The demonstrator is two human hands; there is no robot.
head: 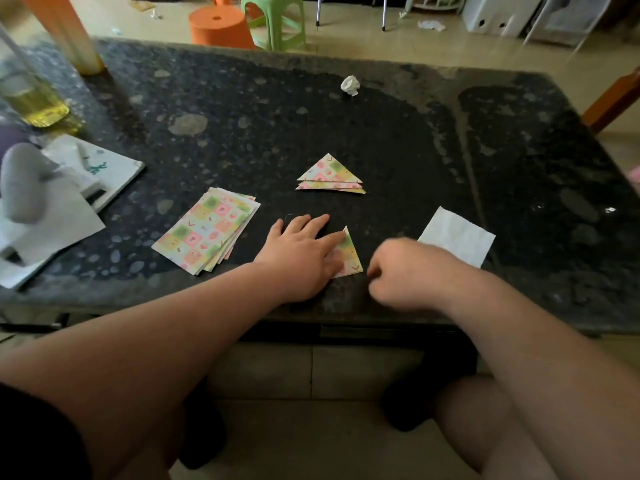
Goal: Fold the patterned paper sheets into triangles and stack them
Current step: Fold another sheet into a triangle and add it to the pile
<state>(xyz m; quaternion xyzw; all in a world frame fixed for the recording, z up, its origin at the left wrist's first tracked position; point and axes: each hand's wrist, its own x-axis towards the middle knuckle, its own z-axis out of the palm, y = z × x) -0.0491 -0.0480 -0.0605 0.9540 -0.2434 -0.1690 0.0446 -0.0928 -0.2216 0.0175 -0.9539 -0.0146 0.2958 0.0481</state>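
A dark speckled table (433, 140) is seen, pretty smudged. A crumpled paper ball (350, 85) is sat near its far edge and a flat white sheet (456, 236) near its front right. A bottle of yellow liquid (31, 98) and loose white papers (69, 216) are dumped at its left end. An orange stool (220, 26) and a green stool (275, 20) are parked behind it.

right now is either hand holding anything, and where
Left hand presses flat on the left side of the folded triangle. Right hand is curled beside it, blurred; a grip cannot be told.
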